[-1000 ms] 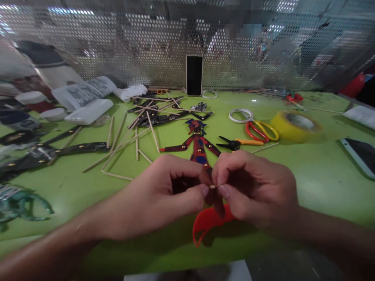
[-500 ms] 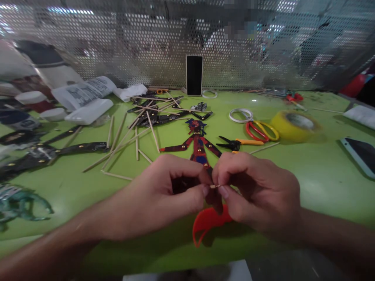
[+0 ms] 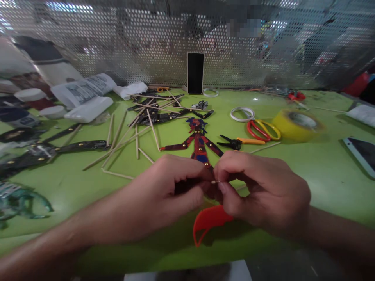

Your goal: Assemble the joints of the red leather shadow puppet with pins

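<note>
My left hand [image 3: 175, 191] pinches a thin wooden stick [image 3: 213, 182]; only its pale tip shows between the fingers. Thumb and forefinger of my right hand [image 3: 258, 191] are closed on a fine wire-like piece at that tip, too small to make out well. Just beyond both hands lies a flat jointed puppet [image 3: 201, 158] in red, blue and black with brass fasteners, its lower part hidden by the hands. An orange-red plastic piece [image 3: 209, 222] with a curved, looped end lies beneath my right hand, partly covered.
Loose wooden sticks [image 3: 117, 150] and black jointed figures [image 3: 83, 148] spread over the left. Black-tipped pliers [image 3: 237, 143], scissors [image 3: 271, 130], a white tape ring [image 3: 234, 117] and yellow tape [image 3: 284, 125] lie right. A phone [image 3: 195, 74] stands at the perforated metal screen [image 3: 140, 50].
Both hands have shifted slightly, the fingertips still meeting at the stick's tip. Less of the tip and wire shows between them. The view has tilted a little.
</note>
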